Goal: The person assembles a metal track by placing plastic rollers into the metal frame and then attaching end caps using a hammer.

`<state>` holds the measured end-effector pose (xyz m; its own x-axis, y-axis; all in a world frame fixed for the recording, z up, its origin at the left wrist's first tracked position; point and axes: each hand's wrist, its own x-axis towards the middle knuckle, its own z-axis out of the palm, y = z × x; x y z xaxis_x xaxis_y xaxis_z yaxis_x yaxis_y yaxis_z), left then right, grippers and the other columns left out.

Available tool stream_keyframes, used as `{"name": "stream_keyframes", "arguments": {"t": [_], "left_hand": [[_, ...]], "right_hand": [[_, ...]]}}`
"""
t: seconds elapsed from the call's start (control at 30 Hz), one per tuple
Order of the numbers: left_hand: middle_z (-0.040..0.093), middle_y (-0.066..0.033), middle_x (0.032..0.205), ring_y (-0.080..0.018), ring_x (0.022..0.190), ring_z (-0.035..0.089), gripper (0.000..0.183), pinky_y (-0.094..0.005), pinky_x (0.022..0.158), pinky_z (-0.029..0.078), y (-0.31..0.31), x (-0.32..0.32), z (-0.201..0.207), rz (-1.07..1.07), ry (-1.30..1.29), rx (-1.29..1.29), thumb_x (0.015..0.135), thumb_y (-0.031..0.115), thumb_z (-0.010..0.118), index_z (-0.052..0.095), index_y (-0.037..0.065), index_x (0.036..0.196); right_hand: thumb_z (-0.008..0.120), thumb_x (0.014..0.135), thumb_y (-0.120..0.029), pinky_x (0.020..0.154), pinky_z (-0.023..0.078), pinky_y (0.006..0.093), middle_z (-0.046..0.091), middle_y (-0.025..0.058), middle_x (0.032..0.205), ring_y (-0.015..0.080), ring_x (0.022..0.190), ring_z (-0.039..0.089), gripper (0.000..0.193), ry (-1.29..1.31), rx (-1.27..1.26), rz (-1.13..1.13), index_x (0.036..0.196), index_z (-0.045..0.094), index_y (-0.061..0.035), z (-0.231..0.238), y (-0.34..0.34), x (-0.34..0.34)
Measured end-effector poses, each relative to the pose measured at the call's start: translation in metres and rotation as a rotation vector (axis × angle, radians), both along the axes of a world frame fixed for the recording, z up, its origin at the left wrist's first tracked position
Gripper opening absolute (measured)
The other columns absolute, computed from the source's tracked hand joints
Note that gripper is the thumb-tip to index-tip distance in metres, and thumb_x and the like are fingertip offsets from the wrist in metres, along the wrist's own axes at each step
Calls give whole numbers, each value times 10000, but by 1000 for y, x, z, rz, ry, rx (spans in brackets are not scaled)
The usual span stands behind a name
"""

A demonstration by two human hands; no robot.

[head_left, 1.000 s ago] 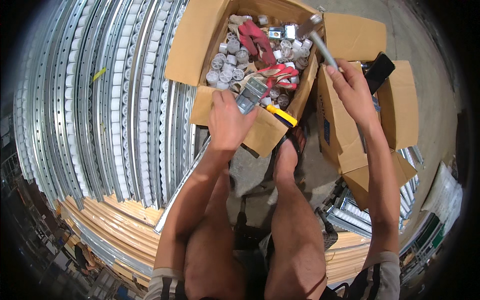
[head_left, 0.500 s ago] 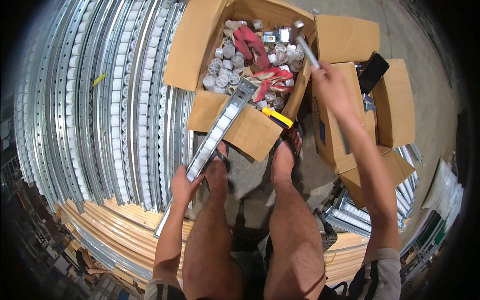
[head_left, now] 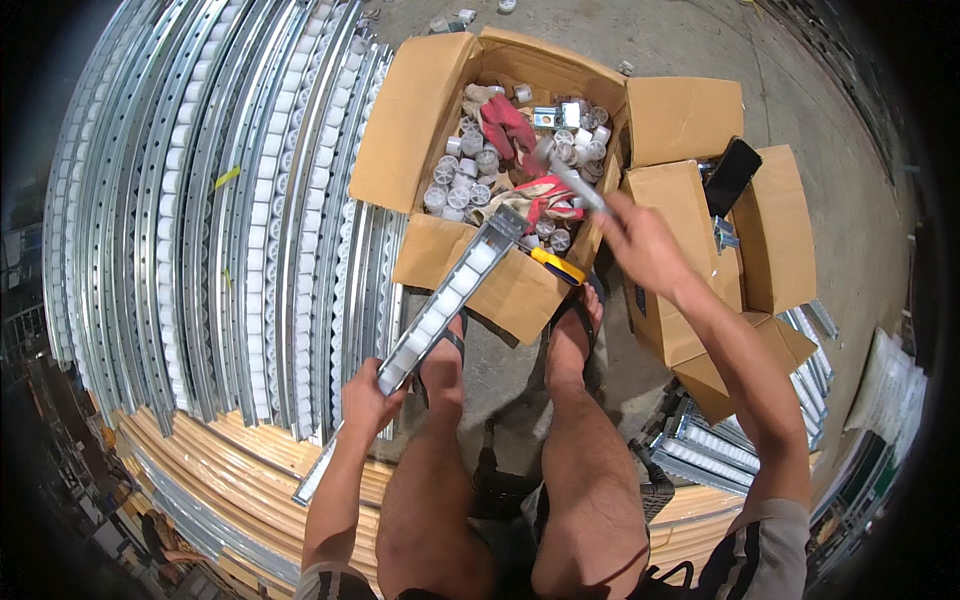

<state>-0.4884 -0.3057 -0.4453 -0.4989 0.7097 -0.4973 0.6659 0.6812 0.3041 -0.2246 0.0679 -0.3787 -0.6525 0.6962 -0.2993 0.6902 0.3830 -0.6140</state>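
Observation:
My left hand [head_left: 370, 402] is closed round the lower part of a metal roller track [head_left: 442, 308], a channel with a row of white rollers. The track slants up and away to the right. A metal bracket [head_left: 509, 223] sits at its far end, above the front flap of an open cardboard box. In my right hand [head_left: 643, 245] is a hammer [head_left: 578, 186], gripped by its handle. Its head, blurred by motion, hangs above the box, apart from the bracket. A yellow-handled screwdriver [head_left: 558, 266] lies on the flap beside the track.
The cardboard box [head_left: 412, 125] holds white rollers [head_left: 458, 185], red-and-white gloves [head_left: 508, 125] and metal brackets [head_left: 556, 116]. To its right, a smaller box [head_left: 780, 235] carries a dark phone [head_left: 732, 175]. Long roller tracks [head_left: 215, 210] fill the left; shorter tracks [head_left: 712, 445] lie at right.
The hammer has swung down and left, closer to the bracket end of the track. My left hand keeps its grip on the track. The whole view has shifted slightly.

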Motion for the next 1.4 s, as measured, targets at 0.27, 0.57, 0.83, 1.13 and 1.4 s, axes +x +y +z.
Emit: {"name": "stream_keyframes", "arguments": {"t": [0.27, 0.57, 0.83, 1.13, 1.4], "left_hand": [[684, -232, 866, -435, 808, 667, 504, -489, 719, 536, 7, -2, 27, 7, 8, -69, 760, 374, 812, 586, 28, 1050], [678, -291, 847, -473, 833, 667, 560, -478, 735, 536, 27, -25, 71, -27, -97, 29, 771, 386, 817, 592, -58, 1028], [698, -289, 881, -429, 861, 700, 520, -471, 753, 547, 142, -17, 192, -126, 171, 364, 812, 335, 800, 591, -81, 1044], [695, -205, 793, -306, 754, 695, 493, -408, 703, 515, 286, 203, 465, -574, 235, 983, 821, 389, 770, 623, -46, 999], [652, -230, 1167, -257, 1062, 636, 758, -373, 909, 494, 249, 392, 487, -1090, -178, 1103, 818, 370, 795, 497, -75, 1354]], "right_hand": [[595, 977, -208, 670, 502, 476, 653, 256, 829, 419, 779, 661, 248, -59, -143, 68, 1130, 628, -16, 6, -27, 11], [656, 901, -163, 704, 527, 470, 668, 230, 859, 409, 784, 665, 287, 32, 138, -248, 1148, 641, -18, -6, -75, 36], [706, 872, -340, 963, 470, 483, 623, 288, 1165, 446, 1110, 589, 528, 492, 75, 166, 1231, 605, 33, 59, -145, -10], [905, 728, -352, 1099, 389, 451, 360, 330, 1492, 379, 1358, 453, 1173, 1274, -49, -443, 1521, 156, 79, 163, -193, -77], [726, 849, -131, 615, 511, 296, 647, 27, 861, 128, 705, 626, 245, 2048, -45, -1189, 1036, 605, -29, 222, -148, 73]]}}
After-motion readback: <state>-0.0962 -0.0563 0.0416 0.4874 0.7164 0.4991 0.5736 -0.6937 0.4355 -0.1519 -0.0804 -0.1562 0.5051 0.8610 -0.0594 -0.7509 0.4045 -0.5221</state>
